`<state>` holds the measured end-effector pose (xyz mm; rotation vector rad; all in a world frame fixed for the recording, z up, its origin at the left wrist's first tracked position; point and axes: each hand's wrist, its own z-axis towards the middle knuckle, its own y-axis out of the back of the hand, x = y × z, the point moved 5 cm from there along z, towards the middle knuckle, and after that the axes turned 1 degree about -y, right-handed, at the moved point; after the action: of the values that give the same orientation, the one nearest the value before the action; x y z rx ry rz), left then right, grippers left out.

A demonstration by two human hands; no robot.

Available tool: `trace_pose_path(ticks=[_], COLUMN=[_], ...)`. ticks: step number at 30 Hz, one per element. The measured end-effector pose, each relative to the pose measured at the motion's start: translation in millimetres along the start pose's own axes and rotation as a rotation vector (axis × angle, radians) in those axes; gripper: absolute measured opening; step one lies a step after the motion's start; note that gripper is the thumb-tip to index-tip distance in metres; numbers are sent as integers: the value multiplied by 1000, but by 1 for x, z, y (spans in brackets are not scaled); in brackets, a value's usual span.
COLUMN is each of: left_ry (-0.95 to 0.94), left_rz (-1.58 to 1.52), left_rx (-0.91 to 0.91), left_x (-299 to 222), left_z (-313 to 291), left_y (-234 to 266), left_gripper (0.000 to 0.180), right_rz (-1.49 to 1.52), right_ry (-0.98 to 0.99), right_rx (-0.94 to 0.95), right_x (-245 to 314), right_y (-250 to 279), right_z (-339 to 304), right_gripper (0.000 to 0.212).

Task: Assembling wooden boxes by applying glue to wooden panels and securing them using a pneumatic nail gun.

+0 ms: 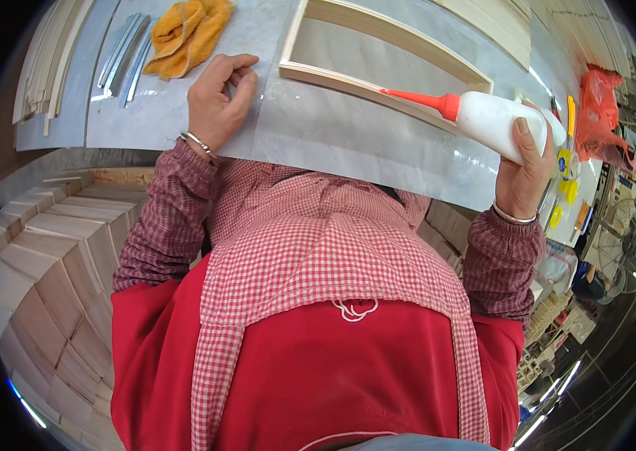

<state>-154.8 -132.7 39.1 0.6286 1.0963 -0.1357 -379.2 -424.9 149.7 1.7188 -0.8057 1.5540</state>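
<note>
My right hand (526, 173) is wrapped round a white squeeze bottle (483, 119) with a long red pointed nozzle. The bottle lies tilted on its side, its nozzle aimed left, the tip at the near rail of a long wooden frame (355, 89). Whether the tip touches the wood, I cannot tell. This pale rectangular frame rests on the grey tabletop (318, 139). Left of it, my left hand (220, 98) is over the table with nothing in it, index finger stretched out and the others loosely curled.
An orange cloth (186, 37) and thin metallic strips (126, 56) lie beyond my left hand. Wooden slats (51, 64) line the far left; more boards (495, 26) lie at the back right. A red plastic bag (600, 109) is on the right. Stacked wood pieces (55, 248) stand below left.
</note>
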Motion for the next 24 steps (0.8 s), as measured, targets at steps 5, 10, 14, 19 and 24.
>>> trace_pose_path(ticks=[5,10,14,19,24], left_ry=[8,33,19,8,-10], left_rz=[22,73,94,141,183], left_rx=[21,57,48,54,60], left_x=[-2,1,2,-2,-3], left_z=[0,-1,-2,-2,0], left_y=[-1,-2,-3,-3,-5], left_gripper=[19,20,20,20,21], right_rz=[9,15,8,40,69], right_ry=[10,13,12,13,35], right_rx=[-108,-219,-304,-386,-431], right_x=[0,-3,-6,-10,-14], right_y=[40,82,113,140,152], right_z=[-12,-24,-33,-38,-40], right_gripper=[41,40,41,40,40])
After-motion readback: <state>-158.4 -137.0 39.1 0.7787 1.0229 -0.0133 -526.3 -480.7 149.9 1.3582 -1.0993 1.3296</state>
